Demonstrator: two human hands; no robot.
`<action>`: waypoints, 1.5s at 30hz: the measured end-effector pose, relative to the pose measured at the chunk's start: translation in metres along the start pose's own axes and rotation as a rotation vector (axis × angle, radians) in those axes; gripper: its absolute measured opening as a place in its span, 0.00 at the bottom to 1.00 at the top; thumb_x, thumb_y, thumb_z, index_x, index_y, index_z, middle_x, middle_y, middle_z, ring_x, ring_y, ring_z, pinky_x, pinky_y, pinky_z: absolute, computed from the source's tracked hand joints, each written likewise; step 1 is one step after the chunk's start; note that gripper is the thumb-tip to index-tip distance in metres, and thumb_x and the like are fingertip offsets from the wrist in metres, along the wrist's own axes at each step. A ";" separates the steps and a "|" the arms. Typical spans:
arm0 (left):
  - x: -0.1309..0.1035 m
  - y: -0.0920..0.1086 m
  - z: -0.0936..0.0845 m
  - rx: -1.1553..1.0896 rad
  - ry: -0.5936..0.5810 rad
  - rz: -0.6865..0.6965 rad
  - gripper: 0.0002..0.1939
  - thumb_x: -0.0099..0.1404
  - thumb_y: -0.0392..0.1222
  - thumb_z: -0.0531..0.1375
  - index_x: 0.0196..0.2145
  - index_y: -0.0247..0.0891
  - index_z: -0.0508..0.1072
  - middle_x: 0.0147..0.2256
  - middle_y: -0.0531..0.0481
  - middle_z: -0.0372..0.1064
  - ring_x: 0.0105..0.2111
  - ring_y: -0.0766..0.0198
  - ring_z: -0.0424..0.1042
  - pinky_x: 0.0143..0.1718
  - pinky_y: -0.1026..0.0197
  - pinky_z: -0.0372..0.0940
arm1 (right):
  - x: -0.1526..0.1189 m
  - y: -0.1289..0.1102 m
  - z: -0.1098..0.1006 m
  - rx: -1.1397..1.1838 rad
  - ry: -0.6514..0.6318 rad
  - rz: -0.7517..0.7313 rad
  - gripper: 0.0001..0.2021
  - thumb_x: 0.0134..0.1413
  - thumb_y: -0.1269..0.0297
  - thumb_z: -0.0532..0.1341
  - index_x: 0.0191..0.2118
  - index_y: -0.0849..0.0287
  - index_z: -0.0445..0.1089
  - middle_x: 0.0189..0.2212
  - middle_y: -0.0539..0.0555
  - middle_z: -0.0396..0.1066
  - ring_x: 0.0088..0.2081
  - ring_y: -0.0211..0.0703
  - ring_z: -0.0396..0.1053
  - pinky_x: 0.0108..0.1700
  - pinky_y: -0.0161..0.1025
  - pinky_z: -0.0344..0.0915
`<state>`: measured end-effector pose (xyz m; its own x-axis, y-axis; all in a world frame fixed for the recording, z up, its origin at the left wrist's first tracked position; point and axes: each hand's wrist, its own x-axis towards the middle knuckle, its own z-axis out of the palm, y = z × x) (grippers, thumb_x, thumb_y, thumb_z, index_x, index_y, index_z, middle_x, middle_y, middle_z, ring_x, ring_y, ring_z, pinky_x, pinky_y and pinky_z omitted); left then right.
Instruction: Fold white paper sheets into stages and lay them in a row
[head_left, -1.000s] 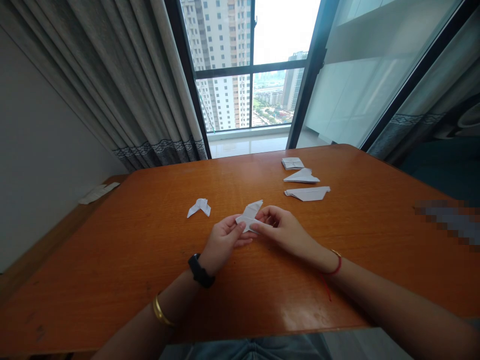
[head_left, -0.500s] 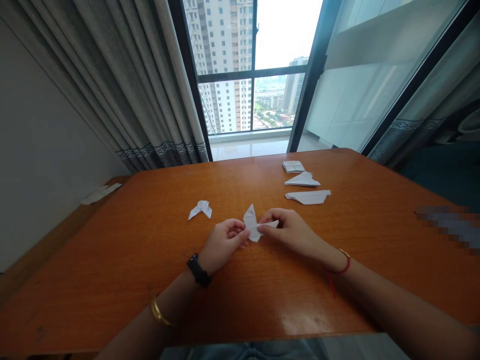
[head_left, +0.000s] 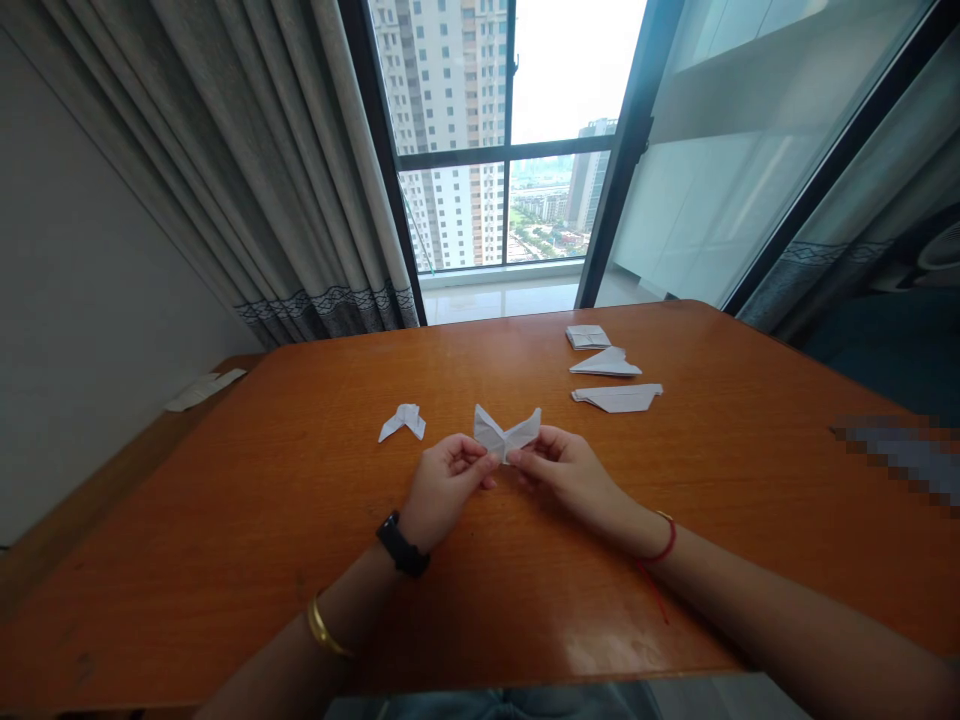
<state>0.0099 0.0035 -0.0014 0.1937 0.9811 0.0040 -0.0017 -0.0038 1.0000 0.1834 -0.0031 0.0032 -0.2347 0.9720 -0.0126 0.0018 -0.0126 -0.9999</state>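
Two hands (head_left: 510, 480); folded paper's (head_left: 507, 436) base hidden

Folded paper (head_left: 507, 436) mid-table (head_left: 225, 540), small fold (head_left: 403, 421) left, perhaps three folds (head_left: 616, 397) behind-right

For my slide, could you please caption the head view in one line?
Both hands, left hand and right hand, pinch a folded white paper piece above an orange wooden table.
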 end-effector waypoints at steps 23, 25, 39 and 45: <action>0.037 -0.019 -0.070 1.278 0.323 -0.086 0.23 0.68 0.48 0.45 0.60 0.51 0.59 0.62 0.45 0.54 0.62 0.43 0.49 0.54 0.24 0.35 | 0.005 0.004 -0.011 -0.245 0.070 -0.107 0.13 0.52 0.56 0.61 0.34 0.62 0.69 0.25 0.49 0.66 0.26 0.37 0.60 0.29 0.35 0.56; 0.037 -0.020 -0.069 1.258 0.300 -0.063 0.22 0.69 0.46 0.45 0.58 0.52 0.62 0.61 0.47 0.57 0.62 0.43 0.49 0.54 0.22 0.28 | 0.006 0.005 -0.011 -0.255 0.068 -0.111 0.13 0.52 0.56 0.60 0.34 0.62 0.69 0.26 0.50 0.66 0.27 0.38 0.61 0.30 0.36 0.56; 0.033 -0.009 -0.065 1.249 0.272 -0.012 0.20 0.64 0.39 0.52 0.54 0.47 0.64 0.53 0.44 0.66 0.55 0.46 0.61 0.53 0.20 0.32 | 0.009 0.011 -0.013 -0.319 0.043 -0.118 0.12 0.52 0.57 0.60 0.36 0.62 0.70 0.28 0.51 0.68 0.29 0.39 0.63 0.31 0.36 0.58; 0.032 -0.005 -0.066 1.215 0.263 -0.008 0.24 0.59 0.39 0.57 0.54 0.44 0.65 0.50 0.43 0.68 0.51 0.47 0.65 0.53 0.31 0.51 | 0.009 0.009 -0.013 -0.290 0.027 -0.093 0.12 0.52 0.57 0.61 0.36 0.62 0.69 0.27 0.50 0.68 0.28 0.39 0.63 0.31 0.36 0.58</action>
<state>-0.0487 0.0480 -0.0064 -0.0132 0.9903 0.1380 0.9347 -0.0368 0.3534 0.1944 0.0082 -0.0061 -0.2212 0.9717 0.0831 0.2601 0.1409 -0.9552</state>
